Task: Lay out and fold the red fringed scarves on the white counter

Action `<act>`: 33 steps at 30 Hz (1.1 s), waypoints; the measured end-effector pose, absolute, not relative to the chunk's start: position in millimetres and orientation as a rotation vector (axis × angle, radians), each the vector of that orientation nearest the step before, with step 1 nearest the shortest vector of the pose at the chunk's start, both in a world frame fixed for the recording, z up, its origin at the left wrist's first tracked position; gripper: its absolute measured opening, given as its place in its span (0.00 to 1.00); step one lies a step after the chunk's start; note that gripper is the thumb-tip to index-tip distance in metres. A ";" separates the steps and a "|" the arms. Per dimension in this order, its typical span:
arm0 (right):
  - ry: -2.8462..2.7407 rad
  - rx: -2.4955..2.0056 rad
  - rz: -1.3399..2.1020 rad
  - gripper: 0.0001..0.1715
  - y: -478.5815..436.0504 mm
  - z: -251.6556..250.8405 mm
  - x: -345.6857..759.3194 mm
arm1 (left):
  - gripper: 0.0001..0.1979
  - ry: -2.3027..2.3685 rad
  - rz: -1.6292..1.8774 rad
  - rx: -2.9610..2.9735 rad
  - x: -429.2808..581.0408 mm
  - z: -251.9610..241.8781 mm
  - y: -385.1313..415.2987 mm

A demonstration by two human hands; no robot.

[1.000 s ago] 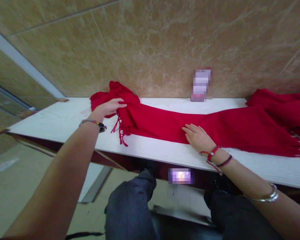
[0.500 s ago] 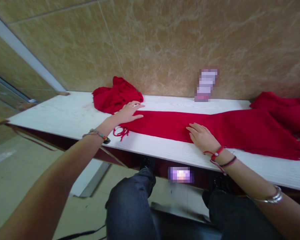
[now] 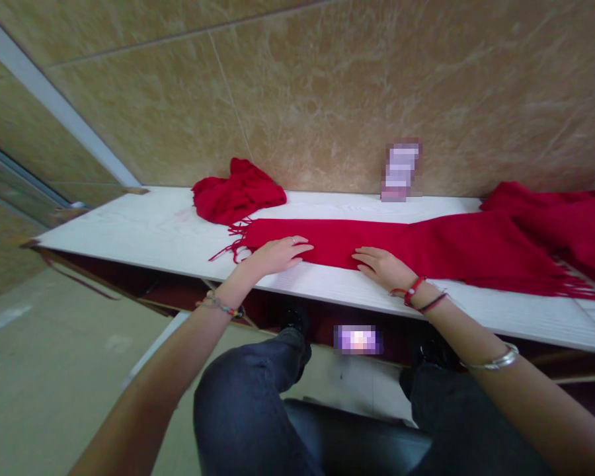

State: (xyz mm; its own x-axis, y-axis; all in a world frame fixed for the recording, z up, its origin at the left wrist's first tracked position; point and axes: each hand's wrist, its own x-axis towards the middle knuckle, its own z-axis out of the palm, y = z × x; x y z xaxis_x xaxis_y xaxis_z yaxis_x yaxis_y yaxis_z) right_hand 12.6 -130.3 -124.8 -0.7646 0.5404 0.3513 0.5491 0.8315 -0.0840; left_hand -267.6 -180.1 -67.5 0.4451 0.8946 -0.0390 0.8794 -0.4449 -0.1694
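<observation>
A white-topped cabinet spans nine to three o'clock, contents of its dark compartments unclear. A red scarf lies atop, centre toward three o'clock, left hand and right hand palm-down on it, open.

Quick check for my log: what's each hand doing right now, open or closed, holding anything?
Left hand: open, palm down on the fringed red scarf, not gripping.
Right hand: open, palm down on it too, not gripping.

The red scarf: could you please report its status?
Left hand, right hand: resting on red scarf. Scarf smooth between them, nothing on it there. Bunched red cloth beyond left hand, by wall.
</observation>
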 end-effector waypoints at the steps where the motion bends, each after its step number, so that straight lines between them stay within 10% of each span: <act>1: -2.651 -0.829 -0.051 0.19 -132.1 -123.3 12.6 | 0.20 -1.576 0.170 -2.571 -256.4 -69.3 -181.9; 23: -2.842 -0.886 0.010 0.34 -149.8 -93.8 41.4 | 0.23 -1.506 0.090 -2.567 -192.8 -79.5 -183.4; 33: -2.725 -1.130 -0.193 0.18 -150.0 -95.9 33.4 | 0.15 -1.588 0.037 -2.397 -171.0 -82.9 -178.5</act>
